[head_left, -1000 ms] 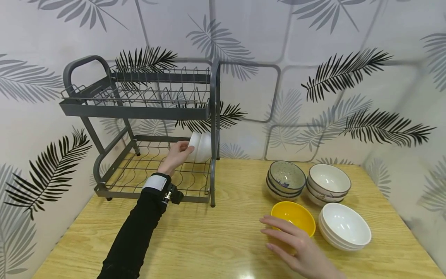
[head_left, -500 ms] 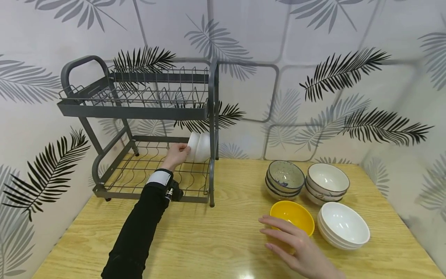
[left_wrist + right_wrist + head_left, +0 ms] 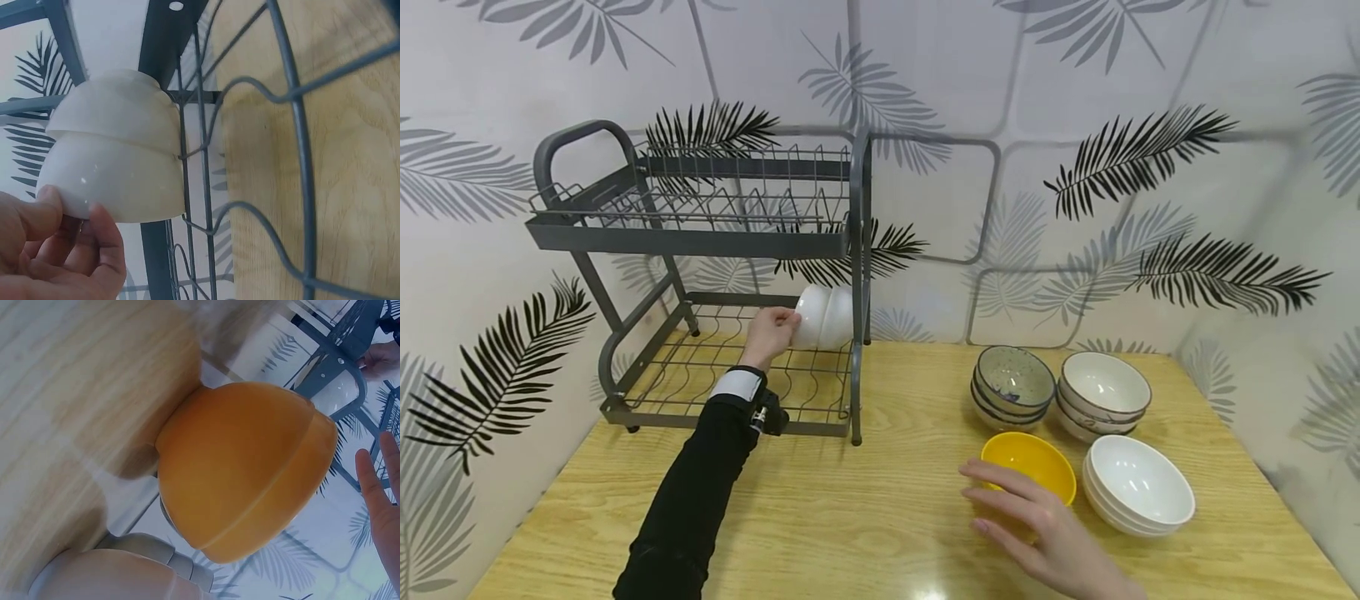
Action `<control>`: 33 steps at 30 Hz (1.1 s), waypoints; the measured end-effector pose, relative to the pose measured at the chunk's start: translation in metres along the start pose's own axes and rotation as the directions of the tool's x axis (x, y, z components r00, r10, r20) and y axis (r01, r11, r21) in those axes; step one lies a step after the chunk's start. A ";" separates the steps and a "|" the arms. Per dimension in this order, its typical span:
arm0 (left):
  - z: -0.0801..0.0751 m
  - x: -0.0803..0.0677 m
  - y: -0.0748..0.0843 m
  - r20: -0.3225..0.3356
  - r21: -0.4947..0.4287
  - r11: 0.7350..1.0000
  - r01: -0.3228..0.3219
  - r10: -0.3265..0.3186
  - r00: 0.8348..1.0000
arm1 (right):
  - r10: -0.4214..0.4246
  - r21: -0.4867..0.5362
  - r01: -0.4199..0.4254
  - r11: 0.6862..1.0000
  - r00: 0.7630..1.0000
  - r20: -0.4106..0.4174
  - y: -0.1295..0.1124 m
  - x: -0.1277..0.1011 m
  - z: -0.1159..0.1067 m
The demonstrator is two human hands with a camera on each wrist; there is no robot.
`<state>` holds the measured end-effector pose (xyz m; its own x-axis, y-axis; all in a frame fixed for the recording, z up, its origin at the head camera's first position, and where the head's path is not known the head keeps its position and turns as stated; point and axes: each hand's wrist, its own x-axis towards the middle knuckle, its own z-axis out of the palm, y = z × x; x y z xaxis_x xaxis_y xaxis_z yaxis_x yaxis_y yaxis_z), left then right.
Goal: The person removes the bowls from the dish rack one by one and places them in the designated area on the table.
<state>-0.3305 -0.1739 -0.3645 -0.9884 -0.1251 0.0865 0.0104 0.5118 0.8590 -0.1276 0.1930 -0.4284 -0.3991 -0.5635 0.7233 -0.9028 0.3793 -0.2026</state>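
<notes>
Gripping the rim of the white bowls (image 3: 822, 317) tipped on edge at the rack's (image 3: 730, 379) lower right corner, my left hand (image 3: 769, 332) pinches them while my right hand (image 3: 1037, 533) hovers flat-fingered beside the yellow bowl (image 3: 1028, 463).

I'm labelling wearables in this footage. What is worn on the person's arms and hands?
The left arm wears a long black sleeve ending in a white band at the wrist, with a small black camera unit strapped beside it. The left hand is bare, without gloves. The right hand is bare too; no sleeve shows on the part in view.
</notes>
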 end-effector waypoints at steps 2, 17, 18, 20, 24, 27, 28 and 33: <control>-0.001 -0.001 -0.001 -0.015 -0.038 0.999 0.004 -0.004 1.000 | 0.007 0.003 -0.007 1.000 1.000 -0.008 0.001 0.001 -0.001; -0.003 -0.022 0.000 -0.184 -0.267 0.962 -0.059 0.009 0.983 | -0.020 0.028 0.022 0.999 0.998 -0.058 0.009 0.010 -0.002; -0.004 -0.025 0.000 -0.202 -0.278 0.958 -0.072 0.015 0.979 | -0.015 0.033 0.017 0.999 0.998 -0.057 0.009 0.010 -0.002; -0.005 -0.032 0.001 -0.236 -0.298 0.949 -0.107 0.035 0.971 | -0.008 0.034 0.010 0.999 0.998 -0.061 0.010 0.012 -0.002; -0.007 -0.046 0.003 -0.284 -0.340 0.925 -0.171 0.072 0.956 | 0.016 0.038 -0.014 0.999 0.998 -0.057 0.010 0.017 -0.005; -0.007 -0.057 0.004 -0.302 -0.362 0.908 -0.211 0.100 0.948 | 0.036 0.034 -0.034 0.999 0.998 -0.045 0.012 0.021 -0.006; -0.007 -0.062 0.004 -0.302 -0.365 0.905 -0.219 0.107 0.947 | 0.045 0.029 -0.044 0.999 0.998 -0.040 0.012 0.023 -0.007; -0.007 -0.085 0.007 -0.303 -0.353 0.908 -0.226 0.118 0.946 | 0.087 -0.004 -0.087 0.996 0.996 -0.017 0.016 0.029 -0.008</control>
<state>-0.2452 -0.1653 -0.3620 -0.8875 -0.3154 0.3360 0.2868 0.1925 0.9384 -0.1520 0.1889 -0.4057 -0.4736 -0.5159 0.7138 -0.8638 0.4303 -0.2621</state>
